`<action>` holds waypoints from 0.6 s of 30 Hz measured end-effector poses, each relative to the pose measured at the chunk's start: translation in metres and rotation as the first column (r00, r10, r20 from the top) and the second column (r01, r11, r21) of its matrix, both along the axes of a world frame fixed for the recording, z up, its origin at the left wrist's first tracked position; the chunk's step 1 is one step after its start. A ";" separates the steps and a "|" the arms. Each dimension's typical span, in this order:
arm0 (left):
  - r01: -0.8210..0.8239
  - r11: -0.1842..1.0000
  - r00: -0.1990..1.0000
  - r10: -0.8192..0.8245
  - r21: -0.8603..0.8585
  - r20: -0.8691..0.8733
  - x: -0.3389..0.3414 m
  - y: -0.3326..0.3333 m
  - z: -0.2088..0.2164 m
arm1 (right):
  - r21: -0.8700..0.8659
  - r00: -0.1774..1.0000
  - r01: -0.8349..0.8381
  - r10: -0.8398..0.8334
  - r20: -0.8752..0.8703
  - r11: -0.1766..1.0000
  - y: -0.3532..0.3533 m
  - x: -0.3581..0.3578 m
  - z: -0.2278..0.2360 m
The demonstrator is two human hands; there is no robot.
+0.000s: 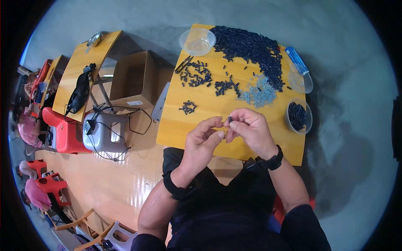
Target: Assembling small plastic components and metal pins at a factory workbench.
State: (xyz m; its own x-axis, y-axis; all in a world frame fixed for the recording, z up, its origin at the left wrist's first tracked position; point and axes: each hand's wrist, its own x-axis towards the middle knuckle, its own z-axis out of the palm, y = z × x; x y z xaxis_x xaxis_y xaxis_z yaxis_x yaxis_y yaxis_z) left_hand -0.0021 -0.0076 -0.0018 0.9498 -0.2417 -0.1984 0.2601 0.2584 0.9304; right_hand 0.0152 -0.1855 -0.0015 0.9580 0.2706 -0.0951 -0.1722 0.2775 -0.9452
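Above the near part of the yellow table (180, 129), my right hand (247, 125) pinches a small black cylindrical piece (230, 119) between thumb and fingers. My left hand (203, 140) is close beside it, thumb and fingers drawn together; whatever they hold, if anything, is too small to make out. Just beyond my hands lies a small group of short black pieces (188, 107). Farther back are looser black pieces (196, 75), a heap of thin silvery pins or screws (258, 93), and a large pile of black pieces (247, 44).
A clear round bowl (197, 43) stands at the far left corner, near dark scissors-like snips (184, 64). On the right are a tub of black pieces (297, 117), a clear lid (302, 81) and a blue box (296, 60). An open carton (133, 79) and a corded stool (106, 131) stand left.
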 end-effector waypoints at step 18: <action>-0.014 1.000 0.946 0.018 0.016 -0.324 -0.016 0.001 -0.034 | -0.628 0.981 0.123 0.000 0.193 0.769 -0.007 -0.037 -0.043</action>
